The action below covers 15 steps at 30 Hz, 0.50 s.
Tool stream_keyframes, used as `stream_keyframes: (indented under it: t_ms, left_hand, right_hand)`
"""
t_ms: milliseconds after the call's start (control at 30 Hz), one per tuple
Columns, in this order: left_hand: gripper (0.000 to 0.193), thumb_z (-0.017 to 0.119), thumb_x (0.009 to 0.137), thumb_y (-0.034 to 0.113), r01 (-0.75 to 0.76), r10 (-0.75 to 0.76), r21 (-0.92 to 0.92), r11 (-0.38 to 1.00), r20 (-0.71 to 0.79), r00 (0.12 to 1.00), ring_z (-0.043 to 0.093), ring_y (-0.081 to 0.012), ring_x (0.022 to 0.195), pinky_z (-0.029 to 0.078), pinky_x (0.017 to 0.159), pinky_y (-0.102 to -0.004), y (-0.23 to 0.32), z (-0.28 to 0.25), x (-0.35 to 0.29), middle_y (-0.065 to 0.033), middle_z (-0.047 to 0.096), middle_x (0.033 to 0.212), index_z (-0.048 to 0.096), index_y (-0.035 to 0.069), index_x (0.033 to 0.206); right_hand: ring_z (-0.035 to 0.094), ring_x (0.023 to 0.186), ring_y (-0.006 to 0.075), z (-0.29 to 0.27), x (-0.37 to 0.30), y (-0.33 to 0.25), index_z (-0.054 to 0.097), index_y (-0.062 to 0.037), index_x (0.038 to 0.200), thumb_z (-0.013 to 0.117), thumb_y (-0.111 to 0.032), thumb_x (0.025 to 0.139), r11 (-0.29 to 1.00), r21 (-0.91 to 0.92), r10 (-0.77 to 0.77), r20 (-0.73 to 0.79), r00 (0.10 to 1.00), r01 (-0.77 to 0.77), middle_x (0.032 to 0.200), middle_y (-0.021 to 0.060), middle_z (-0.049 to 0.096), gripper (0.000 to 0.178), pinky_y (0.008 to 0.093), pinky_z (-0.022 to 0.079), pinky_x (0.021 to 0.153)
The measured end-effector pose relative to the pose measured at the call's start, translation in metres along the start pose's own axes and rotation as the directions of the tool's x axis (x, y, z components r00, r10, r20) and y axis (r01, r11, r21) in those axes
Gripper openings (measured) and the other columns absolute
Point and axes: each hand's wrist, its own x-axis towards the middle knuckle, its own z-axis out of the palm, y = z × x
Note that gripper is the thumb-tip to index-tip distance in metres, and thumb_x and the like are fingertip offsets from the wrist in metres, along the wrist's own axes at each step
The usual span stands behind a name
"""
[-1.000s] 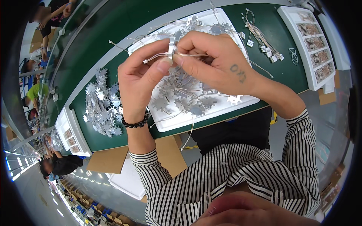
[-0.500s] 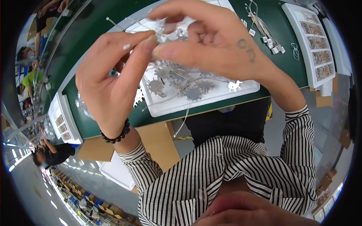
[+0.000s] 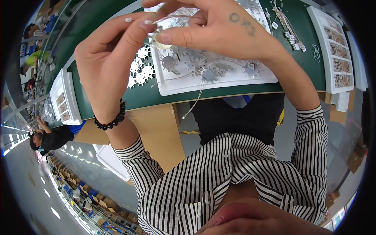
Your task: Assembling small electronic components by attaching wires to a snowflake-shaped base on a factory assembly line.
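Near the top of the view my two hands meet at the fingertips. My left hand (image 3: pixel 103 64), with a black bead bracelet at the wrist, is closed in a pinch on a thin white cable (image 3: pixel 178 17). A small white connector (image 3: pixel 128 20) pokes out beside its fingers. My right hand (image 3: pixel 235 33) grips a small toothed metal disc (image 3: pixel 161 42) between thumb and fingers; the fingers hide part of it. Beneath the hands, a white foam tray (image 3: pixel 172 89) holds many silver toothed discs (image 3: pixel 209 74) with cables attached. One cable (image 3: pixel 199 100) hangs over the table edge.
Loose toothed plates (image 3: pixel 141 72) lie on the green table (image 3: pixel 135 98) left of the tray. Tagged cables (image 3: pixel 291 37) and a coiled cable (image 3: pixel 316 53) lie at right, beside a compartmented white tray (image 3: pixel 329 51). Another compartmented tray (image 3: pixel 58 98) stands at left. Cardboard (image 3: pixel 152 129) is below the table.
Both hands have moved slightly up and to the left in view. The toothed disc and the cable now show more clearly between the fingers. The tray also sits higher in view.
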Motion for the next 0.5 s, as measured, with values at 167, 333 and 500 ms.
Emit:
stream_keyframes:
  t_ms: [167, 333, 500]
  left_hand:
    - [0.023, 0.071, 0.093, 0.015, -0.015, 0.013, -0.105, 0.994, -0.027, 1.0, 0.051, -0.0071, 0.062, 0.037, 0.057, -0.0169, 0.005, -0.002, 0.001, -0.0075, 0.073, 0.079, 0.076, -0.003, 0.106]
    - [0.027, 0.072, 0.093, 0.021, 0.146, -0.146, -0.011, 0.989, -0.154, 0.977, 0.056, -0.0111, 0.066, 0.042, 0.061, -0.0208, -0.006, -0.01, 0.002, -0.0078, 0.073, 0.082, 0.076, -0.003, 0.105]
    - [0.033, 0.072, 0.092, 0.027, 0.147, -0.138, 0.475, 0.868, -0.054, 0.989, 0.062, -0.0182, 0.075, 0.049, 0.069, -0.0276, -0.068, -0.034, -0.005, -0.0101, 0.071, 0.089, 0.075, -0.002, 0.107]
  right_hand:
    - [0.054, 0.065, 0.0168, 0.0, 0.003, -0.003, 0.07, -0.0021, 0.102, 0.07, -0.027, 0.094, 0.998, 0.057, 0.005, 0.045, 0.999, -0.008, 0.087, 0.0126, 0.07, 0.026, 0.0288, 0.042, 0.059]
    - [0.055, 0.068, 0.0183, 0.0, -0.003, 0.0, 0.069, -0.0012, 0.104, 0.067, -0.029, 0.096, 0.984, -0.145, 0.112, 0.017, 0.994, -0.108, 0.095, 0.0142, 0.07, 0.029, 0.0308, 0.045, 0.066]
    - [0.055, 0.072, 0.0178, -0.008, 0.002, 0.0, 0.067, 0.0007, 0.109, 0.064, -0.032, 0.098, 0.922, -0.348, 0.183, 0.012, 0.983, -0.168, 0.103, 0.0141, 0.069, 0.035, 0.0315, 0.047, 0.072]
